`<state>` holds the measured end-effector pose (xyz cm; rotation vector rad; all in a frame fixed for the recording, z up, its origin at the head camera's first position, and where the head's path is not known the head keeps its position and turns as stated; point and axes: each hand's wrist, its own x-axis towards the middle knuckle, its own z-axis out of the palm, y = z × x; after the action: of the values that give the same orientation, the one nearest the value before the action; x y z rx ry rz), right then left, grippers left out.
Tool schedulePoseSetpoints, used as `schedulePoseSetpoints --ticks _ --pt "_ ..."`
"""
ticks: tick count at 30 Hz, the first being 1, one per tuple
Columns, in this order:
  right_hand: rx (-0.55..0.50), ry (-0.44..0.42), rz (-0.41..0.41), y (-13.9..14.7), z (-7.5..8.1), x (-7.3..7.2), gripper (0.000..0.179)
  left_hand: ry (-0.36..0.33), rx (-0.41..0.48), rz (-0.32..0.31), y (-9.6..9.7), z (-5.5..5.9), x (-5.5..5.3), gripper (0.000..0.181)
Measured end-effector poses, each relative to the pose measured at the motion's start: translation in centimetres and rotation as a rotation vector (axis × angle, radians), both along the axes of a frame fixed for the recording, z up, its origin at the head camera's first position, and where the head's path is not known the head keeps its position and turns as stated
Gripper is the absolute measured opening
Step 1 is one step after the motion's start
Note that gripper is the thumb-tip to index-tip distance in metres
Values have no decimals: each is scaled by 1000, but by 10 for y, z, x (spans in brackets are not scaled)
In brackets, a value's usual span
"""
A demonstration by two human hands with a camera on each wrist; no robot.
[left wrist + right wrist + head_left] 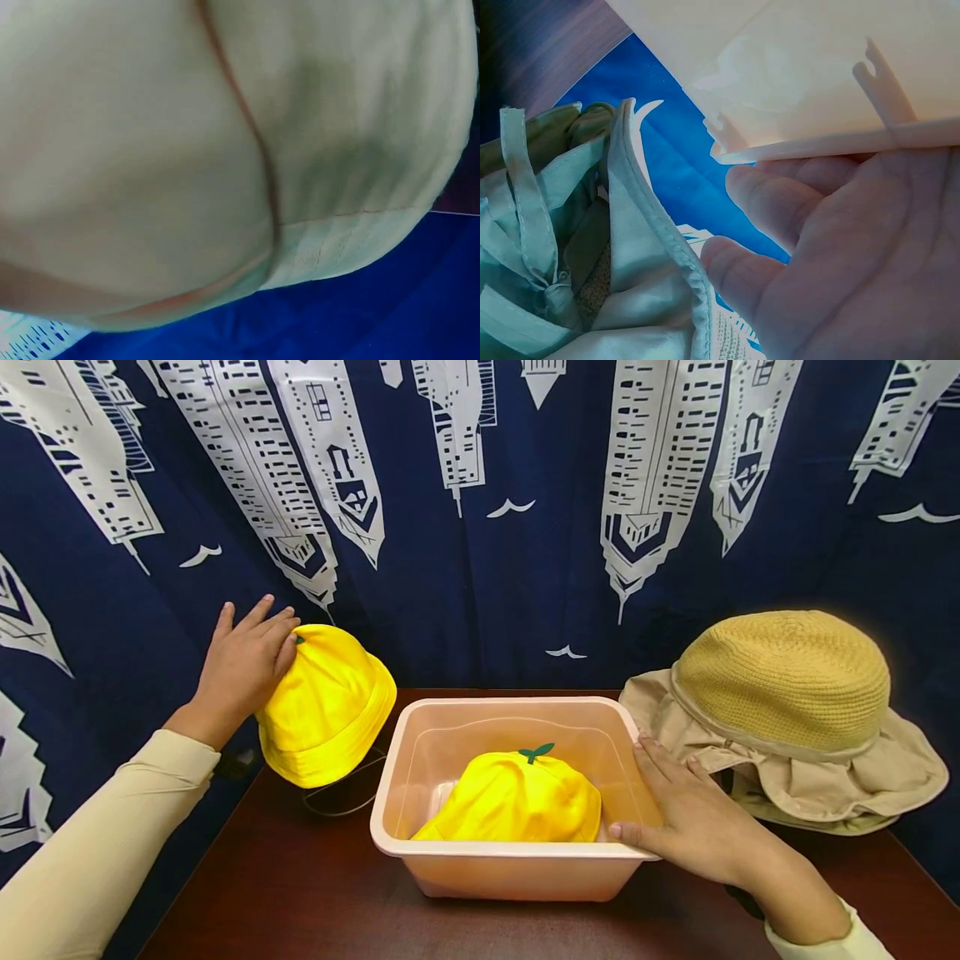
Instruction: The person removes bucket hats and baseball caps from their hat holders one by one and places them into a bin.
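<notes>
My left hand [247, 656] holds one yellow bucket hat [330, 710] by its crown, at the left edge of the table. The hat tilts with its brim toward the lower right, and a thin cord loop [341, 802] hangs under it. Pale blurred hat fabric [165, 150] fills most of the left wrist view. On the right rim of a peach plastic bin [517, 872], my right hand [697, 818] rests with extended fingers, its thumb over the front corner. Another yellow hat [525, 797], topped by a green sprout, lies in the bin.
A wide-brimmed hat with a straw crown [783, 681] and ruffled beige brim [892, 760] sits right of the bin, close to my right hand. Behind the dark wooden table [285, 893] hangs a navy cloth [517, 577] printed with white buildings.
</notes>
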<state>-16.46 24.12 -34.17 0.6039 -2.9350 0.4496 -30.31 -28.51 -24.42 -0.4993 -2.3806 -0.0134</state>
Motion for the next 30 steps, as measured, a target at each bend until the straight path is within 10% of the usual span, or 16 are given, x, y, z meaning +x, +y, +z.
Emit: schedulePoseSetpoints --ticks 30 --pt "-2 5 3 0 0 1 103 324 236 -37 0 -21 -13 37"
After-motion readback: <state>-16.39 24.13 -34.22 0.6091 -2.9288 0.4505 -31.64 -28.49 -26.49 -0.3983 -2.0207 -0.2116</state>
